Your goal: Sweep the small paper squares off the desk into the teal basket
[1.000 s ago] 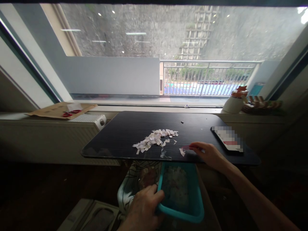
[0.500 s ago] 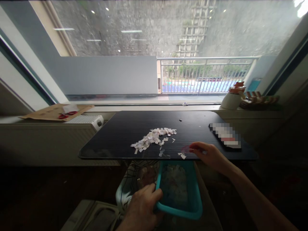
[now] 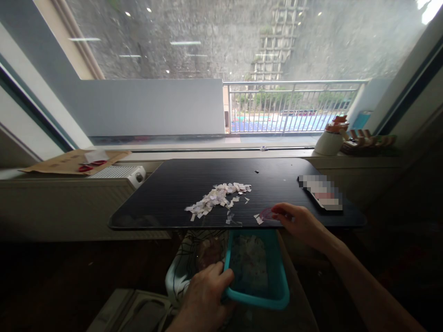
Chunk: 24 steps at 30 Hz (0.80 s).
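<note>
My left hand is closed around the near left rim of a teal plastic bin, held just below the table's front edge. Pale scraps lie inside it. Over the front of the dark table, my right hand pinches a thin, translucent pink piece, whose exact kind I cannot make out. Its edge is beside a few white paper scraps. Further left, a long heap of small cut paper pieces is spread on the tabletop, with some clear bits in front.
A blurred-out flat object lies at the table's right. On the sill stand a white pot and a rack of wooden-looking items. Brown paper with red-handled scissors lies left, above a radiator. A patterned bag hangs below.
My right hand has shifted the pink piece slightly left against the white scraps near the edge. The view has moved a little; my left hand keeps its hold on the bin.
</note>
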Each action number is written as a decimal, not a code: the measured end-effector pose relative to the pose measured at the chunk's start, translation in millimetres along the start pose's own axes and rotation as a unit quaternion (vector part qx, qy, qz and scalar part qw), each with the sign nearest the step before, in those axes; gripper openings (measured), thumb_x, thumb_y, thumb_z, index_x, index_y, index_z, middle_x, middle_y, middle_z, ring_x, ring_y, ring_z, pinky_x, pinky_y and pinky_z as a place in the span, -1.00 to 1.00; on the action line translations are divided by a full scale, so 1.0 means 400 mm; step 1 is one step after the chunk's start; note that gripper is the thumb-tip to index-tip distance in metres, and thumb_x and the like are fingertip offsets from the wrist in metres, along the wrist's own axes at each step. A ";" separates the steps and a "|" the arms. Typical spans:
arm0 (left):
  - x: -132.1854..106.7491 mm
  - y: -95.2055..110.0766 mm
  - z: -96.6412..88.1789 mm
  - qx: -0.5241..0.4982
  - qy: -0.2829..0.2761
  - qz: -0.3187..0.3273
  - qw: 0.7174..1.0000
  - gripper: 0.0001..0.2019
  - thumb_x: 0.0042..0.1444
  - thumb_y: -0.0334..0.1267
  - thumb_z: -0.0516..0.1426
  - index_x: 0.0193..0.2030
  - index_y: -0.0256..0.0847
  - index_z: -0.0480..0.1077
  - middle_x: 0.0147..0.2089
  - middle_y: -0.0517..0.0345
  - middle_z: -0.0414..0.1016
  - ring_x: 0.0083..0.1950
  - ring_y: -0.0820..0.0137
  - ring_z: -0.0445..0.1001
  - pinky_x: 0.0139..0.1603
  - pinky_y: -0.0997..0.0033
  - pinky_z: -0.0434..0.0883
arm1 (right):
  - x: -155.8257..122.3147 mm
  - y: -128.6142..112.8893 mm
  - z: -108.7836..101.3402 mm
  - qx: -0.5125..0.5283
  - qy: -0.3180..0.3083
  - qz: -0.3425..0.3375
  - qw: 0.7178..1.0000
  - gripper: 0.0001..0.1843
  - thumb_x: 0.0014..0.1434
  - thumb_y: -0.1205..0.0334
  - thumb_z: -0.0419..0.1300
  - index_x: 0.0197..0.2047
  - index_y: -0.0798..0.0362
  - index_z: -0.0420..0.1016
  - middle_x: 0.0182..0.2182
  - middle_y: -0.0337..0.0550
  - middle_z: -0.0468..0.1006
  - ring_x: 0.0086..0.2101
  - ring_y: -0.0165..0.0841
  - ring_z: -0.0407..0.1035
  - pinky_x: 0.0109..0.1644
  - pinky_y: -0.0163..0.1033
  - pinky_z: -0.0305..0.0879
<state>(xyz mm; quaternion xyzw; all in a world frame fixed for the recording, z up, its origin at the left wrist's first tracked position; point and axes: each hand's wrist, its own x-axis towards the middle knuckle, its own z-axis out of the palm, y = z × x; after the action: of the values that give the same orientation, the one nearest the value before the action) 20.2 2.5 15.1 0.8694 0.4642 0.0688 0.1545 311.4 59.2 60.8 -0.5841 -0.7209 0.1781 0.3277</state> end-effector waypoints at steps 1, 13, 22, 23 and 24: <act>0.000 0.001 -0.001 0.000 0.000 0.001 1.000 -0.88 -0.11 -0.40 0.10 -0.40 -0.12 0.25 -0.30 0.21 0.33 -0.27 0.33 0.34 -0.36 0.40 0.14 | -0.001 0.002 0.000 0.004 -0.001 0.001 1.000 -0.77 0.16 0.22 0.08 -0.15 0.02 0.48 -0.32 -0.17 0.62 -0.41 -0.35 0.45 -0.30 -0.26 0.35; 0.001 0.001 0.000 -0.013 0.009 0.006 1.000 -0.85 -0.13 -0.42 0.11 -0.41 -0.12 0.24 -0.32 0.22 0.33 -0.29 0.34 0.34 -0.38 0.40 0.12 | -0.023 0.007 0.000 0.002 0.022 0.009 1.000 -0.76 0.17 0.20 0.07 -0.14 0.02 0.48 -0.28 -0.14 0.62 -0.35 -0.31 0.47 -0.28 -0.24 0.37; 0.000 -0.002 0.004 -0.007 0.005 0.004 1.000 -0.85 -0.13 -0.42 0.11 -0.41 -0.12 0.24 -0.31 0.22 0.32 -0.28 0.33 0.33 -0.37 0.40 0.13 | -0.026 0.015 0.001 -0.003 0.049 0.022 0.999 -0.78 0.17 0.21 0.08 -0.14 0.02 0.45 -0.28 -0.12 0.62 -0.35 -0.30 0.49 -0.27 -0.23 0.41; 0.000 -0.002 0.004 -0.008 0.005 0.004 1.000 -0.85 -0.13 -0.42 0.10 -0.41 -0.12 0.23 -0.31 0.22 0.32 -0.28 0.33 0.33 -0.37 0.40 0.13 | -0.026 0.016 0.001 -0.002 0.047 0.021 0.999 -0.79 0.17 0.21 0.08 -0.14 0.02 0.45 -0.28 -0.12 0.62 -0.34 -0.30 0.50 -0.27 -0.23 0.41; 0.001 -0.001 0.003 -0.008 0.003 0.004 1.000 -0.85 -0.14 -0.42 0.10 -0.41 -0.12 0.23 -0.31 0.22 0.32 -0.28 0.33 0.33 -0.37 0.41 0.13 | -0.026 0.017 0.002 -0.007 0.048 0.023 0.999 -0.79 0.17 0.21 0.07 -0.14 0.02 0.45 -0.28 -0.11 0.62 -0.34 -0.29 0.50 -0.26 -0.23 0.42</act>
<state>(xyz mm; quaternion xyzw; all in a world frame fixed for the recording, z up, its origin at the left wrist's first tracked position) 20.2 2.8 13.9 0.8696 0.4611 0.0758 0.1594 316.9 50.9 53.2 -0.6105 -0.6921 0.1516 0.3538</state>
